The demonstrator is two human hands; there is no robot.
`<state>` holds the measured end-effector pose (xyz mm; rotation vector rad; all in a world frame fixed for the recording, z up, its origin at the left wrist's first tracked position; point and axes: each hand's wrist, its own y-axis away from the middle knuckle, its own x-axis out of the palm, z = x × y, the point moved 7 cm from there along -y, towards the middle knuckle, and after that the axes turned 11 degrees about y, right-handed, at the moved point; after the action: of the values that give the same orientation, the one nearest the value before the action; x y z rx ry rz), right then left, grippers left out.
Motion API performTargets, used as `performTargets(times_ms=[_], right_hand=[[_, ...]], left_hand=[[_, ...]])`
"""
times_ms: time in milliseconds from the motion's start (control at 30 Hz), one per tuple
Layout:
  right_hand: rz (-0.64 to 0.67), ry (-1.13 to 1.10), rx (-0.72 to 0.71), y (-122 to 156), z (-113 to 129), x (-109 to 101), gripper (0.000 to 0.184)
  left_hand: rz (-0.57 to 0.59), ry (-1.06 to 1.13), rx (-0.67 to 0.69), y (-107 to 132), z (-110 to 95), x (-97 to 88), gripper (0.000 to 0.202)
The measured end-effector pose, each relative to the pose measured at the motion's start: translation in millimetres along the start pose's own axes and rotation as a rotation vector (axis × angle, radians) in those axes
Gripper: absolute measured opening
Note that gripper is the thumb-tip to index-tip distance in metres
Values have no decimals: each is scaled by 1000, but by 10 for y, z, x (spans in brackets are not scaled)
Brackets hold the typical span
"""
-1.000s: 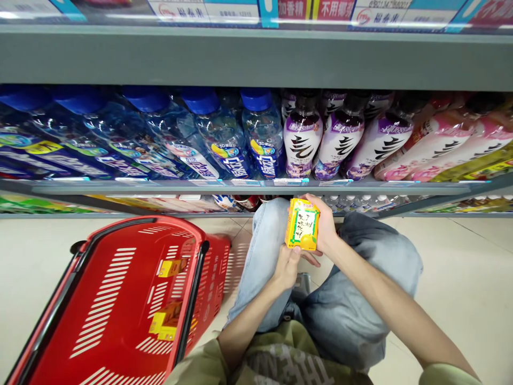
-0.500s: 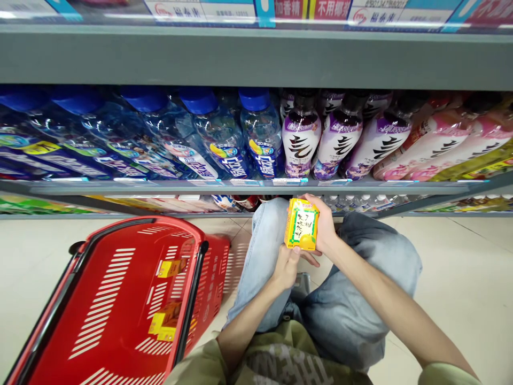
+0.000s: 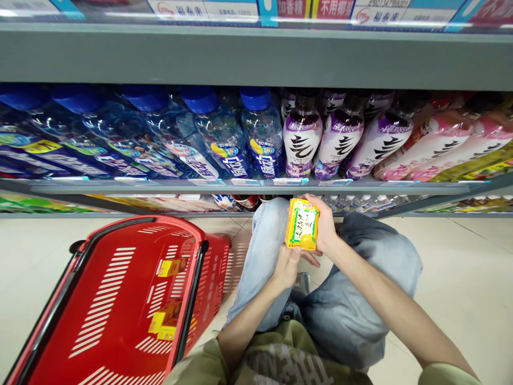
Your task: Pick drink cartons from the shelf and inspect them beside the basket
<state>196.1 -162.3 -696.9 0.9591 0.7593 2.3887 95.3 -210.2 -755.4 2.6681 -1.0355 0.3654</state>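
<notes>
A yellow drink carton with a green-framed white label and dark lettering is held between both my hands, above my bent knees. My right hand is wrapped round its right side and back, with part of the fingers hidden behind it. At the lower edge, my left hand grips the carton with its thumb on the front; its other fingers are partly hidden underneath. The lemon picture on the carton faces up toward me.
A red shopping basket stands at my left, with several small yellow packs in it. Ahead, a grey shelf holds blue-capped bottles, purple-labelled bottles and pink bottles. A lower shelf row sits just beyond my knees.
</notes>
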Motion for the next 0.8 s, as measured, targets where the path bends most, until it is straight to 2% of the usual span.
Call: performTargets(times_ms=[200, 433, 667, 733, 800], right_hand=[[7, 12, -8, -10, 1, -10, 33], [-4, 8, 7, 5, -5, -2, 36], [-4, 37, -11, 4, 5, 8, 39], [6, 41, -4, -2, 0, 14, 39], [41, 51, -18, -11, 6, 36, 39]], left_hand=[[6, 37, 50, -5, -38, 13, 88], [-1, 60, 36, -14, -72, 27, 87], [-16, 1, 16, 5, 5, -22, 87], [-8, 52, 12, 0, 32, -23, 83], [23, 202, -7, -12, 45, 2, 80]])
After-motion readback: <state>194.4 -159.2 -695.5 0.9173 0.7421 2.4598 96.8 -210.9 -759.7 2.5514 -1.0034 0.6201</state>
